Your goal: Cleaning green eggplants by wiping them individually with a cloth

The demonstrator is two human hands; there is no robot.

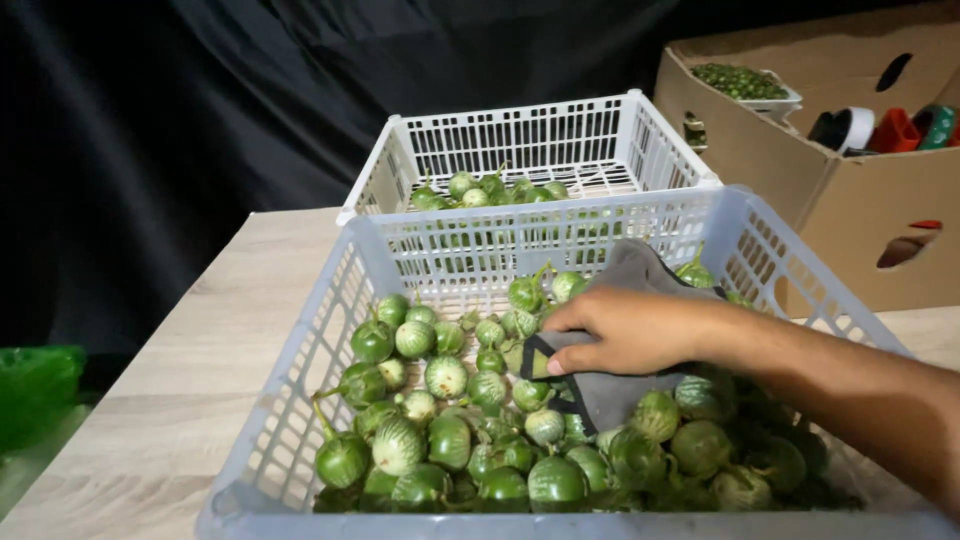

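My right hand [625,328] reaches in from the right into the near white plastic crate [300,380] and pinches a grey cloth [610,390] with a yellow-edged dark patch. The cloth lies over a heap of several small round green eggplants [445,440] with striped skin and stems. The far white crate [520,140] stands just behind, holding several more green eggplants [490,190] at its front. My left hand is out of sight.
The crates rest on a light wooden table [200,330]. A cardboard box [860,170] at the right rear holds a tray of tiny green fruits [740,82] and coloured tape rolls [890,128]. Black fabric hangs behind; a green bag [35,390] lies at left.
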